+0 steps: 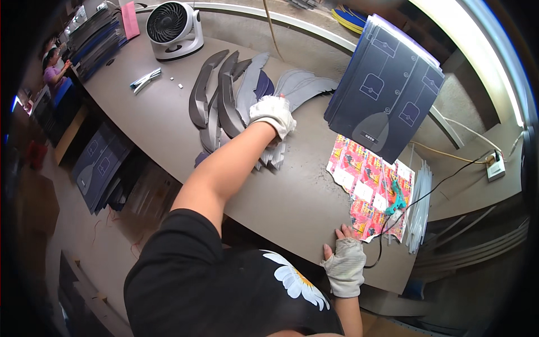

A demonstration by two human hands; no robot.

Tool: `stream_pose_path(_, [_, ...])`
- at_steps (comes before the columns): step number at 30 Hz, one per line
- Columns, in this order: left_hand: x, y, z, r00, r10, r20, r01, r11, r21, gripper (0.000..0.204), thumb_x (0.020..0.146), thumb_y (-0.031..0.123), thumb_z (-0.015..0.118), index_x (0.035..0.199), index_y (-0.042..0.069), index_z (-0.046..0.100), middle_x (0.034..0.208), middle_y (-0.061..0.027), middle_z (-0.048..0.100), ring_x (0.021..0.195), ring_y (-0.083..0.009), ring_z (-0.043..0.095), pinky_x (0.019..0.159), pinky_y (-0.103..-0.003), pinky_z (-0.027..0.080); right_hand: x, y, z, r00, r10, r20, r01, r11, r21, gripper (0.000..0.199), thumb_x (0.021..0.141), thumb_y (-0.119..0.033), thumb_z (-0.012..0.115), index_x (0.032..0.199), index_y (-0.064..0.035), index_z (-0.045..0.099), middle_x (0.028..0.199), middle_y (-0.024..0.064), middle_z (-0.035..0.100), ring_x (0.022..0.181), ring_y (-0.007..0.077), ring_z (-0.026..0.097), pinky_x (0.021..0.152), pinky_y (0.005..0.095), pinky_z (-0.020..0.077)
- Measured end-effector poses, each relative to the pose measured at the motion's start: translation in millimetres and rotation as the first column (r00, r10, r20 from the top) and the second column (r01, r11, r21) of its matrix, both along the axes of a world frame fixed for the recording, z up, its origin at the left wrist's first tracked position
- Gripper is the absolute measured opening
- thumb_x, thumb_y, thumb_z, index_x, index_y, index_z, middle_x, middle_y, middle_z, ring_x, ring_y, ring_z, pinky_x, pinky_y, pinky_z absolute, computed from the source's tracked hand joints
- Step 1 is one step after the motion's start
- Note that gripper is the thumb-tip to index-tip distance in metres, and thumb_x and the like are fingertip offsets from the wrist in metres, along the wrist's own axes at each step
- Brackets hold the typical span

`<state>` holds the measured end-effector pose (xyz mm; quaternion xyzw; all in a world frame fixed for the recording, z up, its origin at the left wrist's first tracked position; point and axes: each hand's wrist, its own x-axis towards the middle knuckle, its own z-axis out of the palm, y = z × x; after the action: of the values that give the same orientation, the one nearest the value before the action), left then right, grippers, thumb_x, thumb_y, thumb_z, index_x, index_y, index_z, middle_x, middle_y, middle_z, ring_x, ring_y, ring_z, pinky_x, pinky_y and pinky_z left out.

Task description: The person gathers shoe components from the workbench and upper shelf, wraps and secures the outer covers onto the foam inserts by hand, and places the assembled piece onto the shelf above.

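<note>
My left hand (273,116), in a whitish fingerless glove, is closed over a bunch of grey curved offcuts (306,89) with jagged ends. Part of its grip is hidden beneath the glove. Dark grey curved strips (203,92) lie in a loose pile just left of that hand, with a dark blue piece (264,85) among them. Gloved the same way, my right hand (346,265) rests at the table's near edge, fingers apart and nothing held. Beyond its fingertips lies a torn red-and-yellow printed sheet (362,194).
A tall stack of dark blue printed panels (387,84) stands at the right. A teal tool (396,197), black cord beside it, lies near clear plastic strips (420,208). A fan (174,31) and stapler (145,80) sit far left. Another person (55,70) is in the background.
</note>
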<state>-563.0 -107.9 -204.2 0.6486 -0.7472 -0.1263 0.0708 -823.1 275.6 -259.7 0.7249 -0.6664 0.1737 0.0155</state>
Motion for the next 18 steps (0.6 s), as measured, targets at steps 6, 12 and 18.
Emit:
stream_pose_path(6, [26.4, 23.7, 0.5, 0.998, -0.063, -0.013, 0.064, 0.998, 0.018, 0.078, 0.104, 0.05, 0.066, 0.163, 0.0, 0.057, 0.151, -0.0291, 0.069, 0.14, -0.0437, 0.068, 0.119, -0.051, 0.054, -0.8, 1.2, -2.3, 0.998, -0.017, 0.064, 0.016, 1.0, 0.015, 0.058, 0.091, -0.031, 0.085, 0.138, -0.0002, 0.074, 0.153, 0.022, 0.069, 0.145, 0.0423, 0.063, 0.127, 0.0573, 0.0452])
stream_pose_path(12, [76.7, -49.7, 6.7, 0.995, 0.081, -0.059, -0.089, 0.986, -0.144, 0.081, 0.105, 0.066, 0.065, 0.158, 0.004, 0.064, 0.158, -0.0239, 0.067, 0.145, -0.0428, 0.066, 0.123, -0.05, 0.052, 1.7, 1.0, 3.0, 1.0, -0.001, 0.014, 0.001, 1.0, -0.002, 0.058, 0.092, -0.032, 0.084, 0.139, 0.0, 0.074, 0.153, 0.0216, 0.07, 0.144, 0.0433, 0.065, 0.124, 0.054, 0.0486])
stream_pose_path(18, [96.7, -153.4, -90.9, 0.992, 0.078, 0.099, -0.093, 0.984, 0.151, 0.055, 0.11, 0.055, 0.057, 0.152, 0.023, 0.071, 0.158, -0.0183, 0.067, 0.142, -0.0402, 0.069, 0.124, -0.05, 0.05, 1.0, 4.3, 2.6, 0.999, -0.045, 0.019, 0.044, 0.999, 0.023, 0.056, 0.091, -0.03, 0.085, 0.136, -0.0003, 0.074, 0.151, 0.0208, 0.071, 0.144, 0.0422, 0.064, 0.124, 0.0574, 0.047])
